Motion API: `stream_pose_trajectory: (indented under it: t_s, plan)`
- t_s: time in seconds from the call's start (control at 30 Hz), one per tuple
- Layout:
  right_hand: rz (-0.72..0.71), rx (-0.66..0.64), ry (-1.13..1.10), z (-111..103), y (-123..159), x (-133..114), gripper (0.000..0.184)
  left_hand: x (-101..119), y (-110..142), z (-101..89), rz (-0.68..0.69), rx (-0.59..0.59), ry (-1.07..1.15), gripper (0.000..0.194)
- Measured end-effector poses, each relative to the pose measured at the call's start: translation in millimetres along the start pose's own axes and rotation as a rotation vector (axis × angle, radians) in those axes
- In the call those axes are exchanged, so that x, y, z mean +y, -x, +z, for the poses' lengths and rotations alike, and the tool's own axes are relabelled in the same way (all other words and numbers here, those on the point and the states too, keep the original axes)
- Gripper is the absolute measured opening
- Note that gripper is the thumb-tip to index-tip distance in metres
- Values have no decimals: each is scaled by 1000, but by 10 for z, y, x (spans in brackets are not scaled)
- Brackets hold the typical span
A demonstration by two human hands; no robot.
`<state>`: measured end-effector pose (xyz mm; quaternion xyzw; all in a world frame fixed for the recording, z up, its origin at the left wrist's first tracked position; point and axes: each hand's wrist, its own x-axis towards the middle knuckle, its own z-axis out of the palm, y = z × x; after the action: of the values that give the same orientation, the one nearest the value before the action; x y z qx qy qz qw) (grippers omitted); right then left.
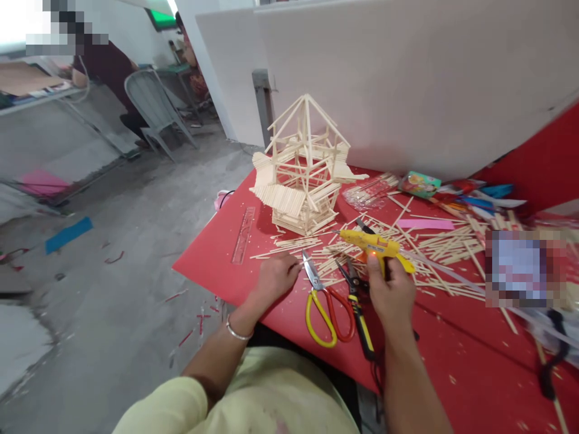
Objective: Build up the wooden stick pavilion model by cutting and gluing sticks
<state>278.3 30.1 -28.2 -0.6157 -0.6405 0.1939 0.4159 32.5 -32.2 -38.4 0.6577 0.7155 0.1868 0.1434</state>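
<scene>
A house model built from thin wooden sticks (pixel 305 172) stands on the red table (pixel 212 253). My right hand (pixel 391 289) is closed round the handle of a yellow glue gun (pixel 373 244), whose nozzle points left toward the model's base. My left hand (pixel 275 277) rests on the table with fingers curled, pinching at loose sticks (pixel 289 242) in front of the model; what it holds is too small to make out. Red-and-yellow scissors (pixel 325 301) lie between my hands, and black-and-yellow pliers (pixel 357 301) lie beside them.
Several loose sticks (pixel 443 247) litter the table to the right, with packets and coloured paper (pixel 420 184) behind. A clear ruler (pixel 243 235) lies left of the model. A white wall panel stands behind. A grey chair (pixel 151 105) and a seated person are far left.
</scene>
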Motion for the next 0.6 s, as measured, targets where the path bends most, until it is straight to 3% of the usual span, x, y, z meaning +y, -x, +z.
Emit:
stream_pose_trajectory:
  t_s: [0.13,0.27,0.47,0.6]
  plan:
    - [-1,6,10,-8,-15,-44,46,55,37,-10,-35,-18,-14,28]
    - [1,16,-14,-14,-15,-104,45,78,45,-158,-43,6,27,30]
    - [-10,31,-16,-40,2,-125,40,-157,15,-305,-81,133,75,27]
    - [-22,34,-6,-46,7,-110,40,-248,49,-231,-89,90,84,26]
